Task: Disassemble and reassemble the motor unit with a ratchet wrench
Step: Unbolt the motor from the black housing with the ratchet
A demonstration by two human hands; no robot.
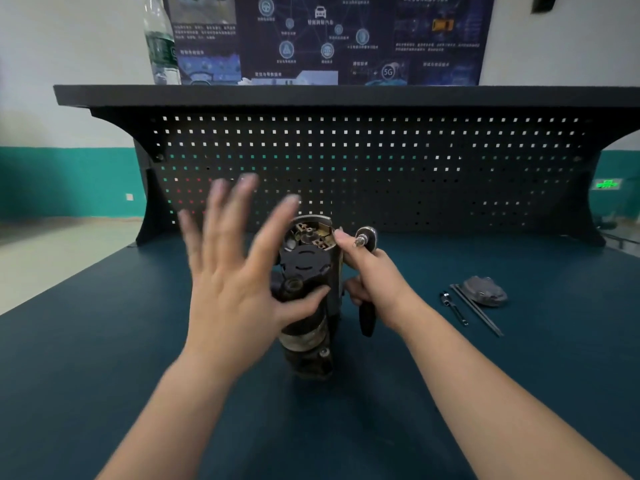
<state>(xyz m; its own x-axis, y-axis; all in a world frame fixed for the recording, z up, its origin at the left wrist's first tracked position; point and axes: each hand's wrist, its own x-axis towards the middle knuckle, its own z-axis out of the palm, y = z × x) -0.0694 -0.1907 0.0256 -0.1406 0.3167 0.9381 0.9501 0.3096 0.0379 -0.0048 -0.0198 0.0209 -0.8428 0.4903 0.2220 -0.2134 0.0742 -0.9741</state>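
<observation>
The motor unit [310, 271] stands upright on the blue bench top, a dark cylinder with its top end uncovered and the brush parts inside showing. My left hand [235, 271] is just left of it, fingers spread and blurred; only the thumb touches the motor's dark side. My right hand [372, 275] is at the motor's right side, shut on the ratchet wrench [366, 237]. The wrench's chrome head sits level with the motor's top rim and its black handle hangs below my palm.
Two long through bolts [474, 308] and the motor's removed end cover [486, 292] lie to the right on the bench top [104, 341]. A black pegboard back panel [381, 168] rises behind, with a water bottle [161, 43] on its shelf.
</observation>
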